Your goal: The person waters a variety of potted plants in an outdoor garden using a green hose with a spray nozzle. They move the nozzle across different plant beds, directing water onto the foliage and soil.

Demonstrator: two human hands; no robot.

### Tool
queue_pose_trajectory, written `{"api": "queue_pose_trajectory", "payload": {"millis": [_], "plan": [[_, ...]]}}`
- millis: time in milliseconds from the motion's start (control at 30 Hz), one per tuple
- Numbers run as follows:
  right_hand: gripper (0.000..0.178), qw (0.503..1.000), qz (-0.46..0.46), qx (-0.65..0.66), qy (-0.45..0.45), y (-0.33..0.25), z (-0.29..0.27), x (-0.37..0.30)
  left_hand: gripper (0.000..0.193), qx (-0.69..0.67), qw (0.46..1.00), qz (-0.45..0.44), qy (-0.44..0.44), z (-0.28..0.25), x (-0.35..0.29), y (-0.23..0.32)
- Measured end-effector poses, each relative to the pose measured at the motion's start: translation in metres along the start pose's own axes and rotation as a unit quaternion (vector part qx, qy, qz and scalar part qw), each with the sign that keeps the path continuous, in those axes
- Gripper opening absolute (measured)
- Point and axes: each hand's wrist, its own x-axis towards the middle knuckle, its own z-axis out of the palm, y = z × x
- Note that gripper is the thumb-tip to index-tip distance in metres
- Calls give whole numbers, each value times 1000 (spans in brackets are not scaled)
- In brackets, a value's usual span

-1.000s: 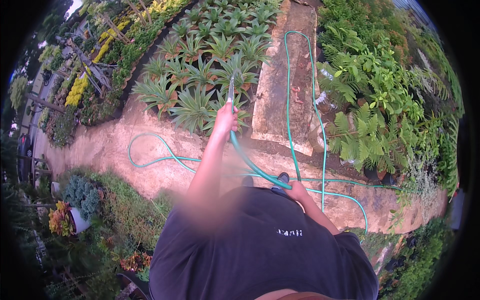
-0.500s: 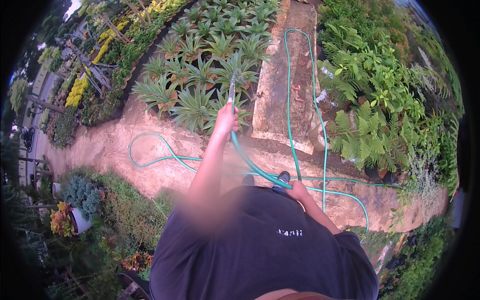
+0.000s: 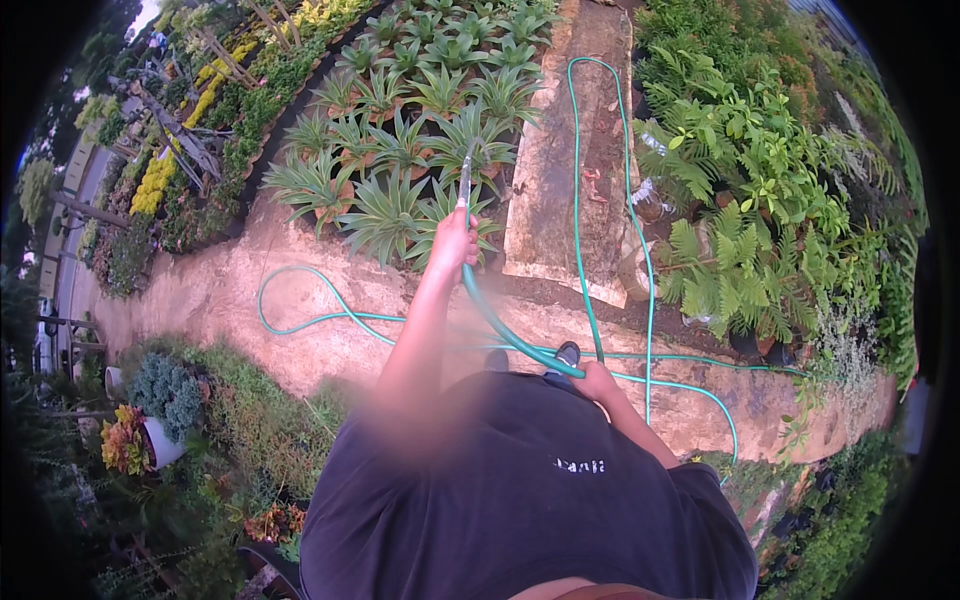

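Observation:
My left hand [image 3: 455, 243], on the outstretched left arm, is closed around a green garden hose [image 3: 506, 333] close to its front end. A thin, clear stream of water [image 3: 465, 178] leaves that end toward the potted spiky plants [image 3: 388, 212], whose leaves are green with pale edges. Lower and to the right, near my waist, my right hand [image 3: 597, 384] is wrapped round the same hose. Between the two hands the hose sags in a curve. Part of my left forearm is blurred.
More green hose [image 3: 288, 328] lies looped across the dirt path [image 3: 200, 305] and over a worn strip of sheeting [image 3: 535, 220]. Ferns [image 3: 735, 265] and shrubs crowd the right side. A white pot [image 3: 164, 443] stands at the lower left. My shoe [image 3: 568, 353] is beside the hose.
Both hands and the hose hold nearly the same place. On the road at the far left, a dark motorbike has gone from where it was, and a pale vehicle shows lower down.

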Motion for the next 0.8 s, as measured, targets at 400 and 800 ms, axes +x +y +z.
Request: {"api": "queue_pose_trajectory", "payload": {"millis": [400, 800], "plan": [[39, 1000, -3, -1, -5, 8, 7, 6, 38, 16, 1000, -3, 4, -1, -5, -2], [36, 1000, 13, -3, -12, 4, 6, 6, 38, 9, 1000, -1, 0, -5, -4, -1]]}}
